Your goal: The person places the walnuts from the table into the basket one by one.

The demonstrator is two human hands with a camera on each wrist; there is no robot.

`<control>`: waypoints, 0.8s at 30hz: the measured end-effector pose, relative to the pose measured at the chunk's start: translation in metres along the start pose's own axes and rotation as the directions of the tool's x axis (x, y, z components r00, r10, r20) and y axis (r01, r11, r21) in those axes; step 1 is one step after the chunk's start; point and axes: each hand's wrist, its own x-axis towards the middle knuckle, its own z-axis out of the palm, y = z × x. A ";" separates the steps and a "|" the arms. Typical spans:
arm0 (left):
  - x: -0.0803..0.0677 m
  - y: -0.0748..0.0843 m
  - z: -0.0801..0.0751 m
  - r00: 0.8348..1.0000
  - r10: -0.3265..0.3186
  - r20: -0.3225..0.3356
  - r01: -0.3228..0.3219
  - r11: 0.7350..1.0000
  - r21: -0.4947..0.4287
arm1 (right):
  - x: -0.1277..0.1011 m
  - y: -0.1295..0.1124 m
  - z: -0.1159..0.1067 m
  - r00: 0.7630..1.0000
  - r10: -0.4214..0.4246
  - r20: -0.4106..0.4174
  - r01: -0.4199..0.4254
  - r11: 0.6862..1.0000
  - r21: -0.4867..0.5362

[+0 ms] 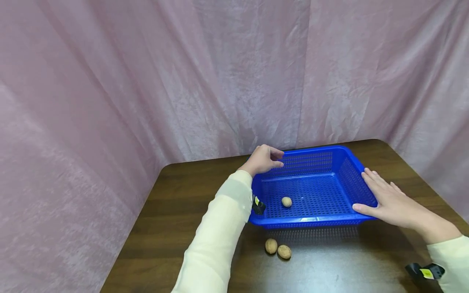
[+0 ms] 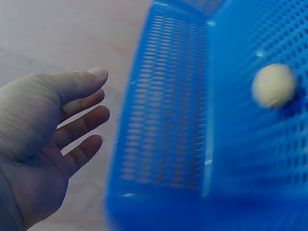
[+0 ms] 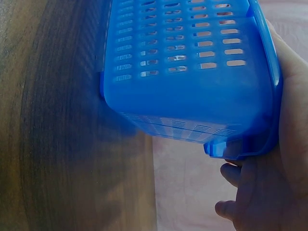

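A blue perforated plastic basket (image 1: 311, 220) stands on the table with one walnut (image 1: 286, 202) on its floor, toward the left. My left hand (image 1: 261, 159) is over the basket's far left corner, its fingers loosely bent and nothing between them. In the left wrist view a gap shows between those fingers and the basket's side wall. Against the right rim rests my right hand (image 1: 393, 203), fingers straight and thumb spread along the near corner. The right wrist view has its palm along the rim. Two more walnuts, one left (image 1: 271, 246) and one right (image 1: 284, 252), lie in front of the basket.
The dark wooden table (image 1: 190, 203) has rounded far corners. A pink curtain (image 1: 234, 81) hangs close behind its far edge and along the sides. The basket sits near the far edge.
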 end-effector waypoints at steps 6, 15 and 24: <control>-0.022 -0.008 -0.045 0.999 -0.019 -0.043 0.020 1.000 0.010 | 0.001 0.003 -0.001 1.000 -0.011 0.006 0.011 1.000 -0.009; -0.076 -0.075 -0.082 0.988 -0.117 -0.097 0.113 0.992 -0.048 | 0.002 0.006 -0.002 1.000 -0.022 -0.006 0.022 1.000 -0.007; -0.142 -0.147 -0.071 0.956 -0.235 -0.176 0.223 0.971 -0.083 | 0.004 0.007 0.001 1.000 -0.022 -0.006 0.022 1.000 -0.009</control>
